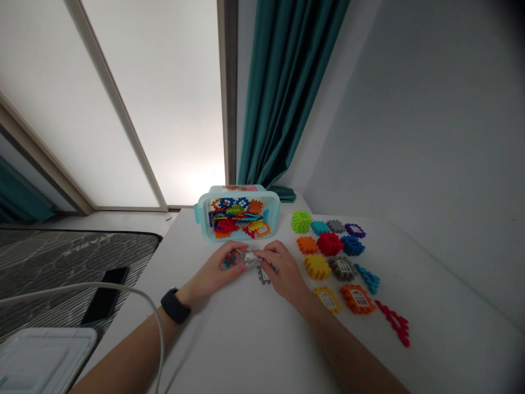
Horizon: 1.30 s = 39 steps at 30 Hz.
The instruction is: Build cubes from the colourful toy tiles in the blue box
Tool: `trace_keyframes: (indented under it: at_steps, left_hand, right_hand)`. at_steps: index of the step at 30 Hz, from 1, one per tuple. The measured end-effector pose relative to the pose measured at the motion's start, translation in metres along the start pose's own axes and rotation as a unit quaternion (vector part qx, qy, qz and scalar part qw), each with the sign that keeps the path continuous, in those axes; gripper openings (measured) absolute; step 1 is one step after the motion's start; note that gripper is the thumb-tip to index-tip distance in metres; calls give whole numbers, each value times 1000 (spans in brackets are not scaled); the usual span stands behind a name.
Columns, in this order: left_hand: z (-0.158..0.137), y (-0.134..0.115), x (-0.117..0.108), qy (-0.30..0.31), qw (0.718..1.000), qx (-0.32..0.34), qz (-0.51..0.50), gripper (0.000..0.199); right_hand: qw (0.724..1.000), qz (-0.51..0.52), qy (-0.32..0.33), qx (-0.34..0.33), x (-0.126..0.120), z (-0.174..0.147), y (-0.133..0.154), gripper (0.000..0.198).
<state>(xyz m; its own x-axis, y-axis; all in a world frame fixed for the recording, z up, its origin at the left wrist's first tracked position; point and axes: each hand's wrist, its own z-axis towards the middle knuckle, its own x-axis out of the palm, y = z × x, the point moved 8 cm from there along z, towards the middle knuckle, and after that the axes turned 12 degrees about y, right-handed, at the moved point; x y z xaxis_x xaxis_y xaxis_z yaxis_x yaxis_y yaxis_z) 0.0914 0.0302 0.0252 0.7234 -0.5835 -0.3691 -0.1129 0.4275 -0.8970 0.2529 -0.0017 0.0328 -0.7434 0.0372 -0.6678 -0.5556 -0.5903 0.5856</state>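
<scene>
Head view: my left hand [223, 268] and right hand [287, 273] pinch a grey piece [250, 256] between them, above the desk [229, 339], nearer me than the tub [205, 233] by its far edge. Step in hand, I judge: two-handed handling; the next move calls for steady, even pressure.

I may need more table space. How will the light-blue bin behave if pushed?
The bin would probably slide rather than tip, as it looks wide for its height. Its many pieces may add some weight. They could spill if jolted, since the top is open.
</scene>
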Motion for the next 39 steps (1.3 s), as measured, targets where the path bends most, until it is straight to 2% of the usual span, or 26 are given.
trace_keyframes:
  at_steps: [5,13,19,26,31,39]
  left_hand:
    - [-1,-6,-2,-35,995,11,90,37]
    - [-4,-21,-7,-57,974,89,201,30]
    - [-5,-23,-1,-46,967,108,225,23]
    - [-3,-17,-5,-63,965,66,244,48]
    - [-3,-14,-6,-65,962,66,256,40]
    - [-5,-21,-4,-75,956,88,268,39]
  right_hand:
    - [1000,-18,16,-14,3,0,1,35]
    - [998,-18,47,-28,3,2,8,35]
    - [997,-30,54,-38,4,3,11,24]
    - [997,-47,46,-44,2,4,13,21]
    - [996,-64,37,-52,0,3,17,20]
    - [995,-75,21,-58,-4,-1,22,20]
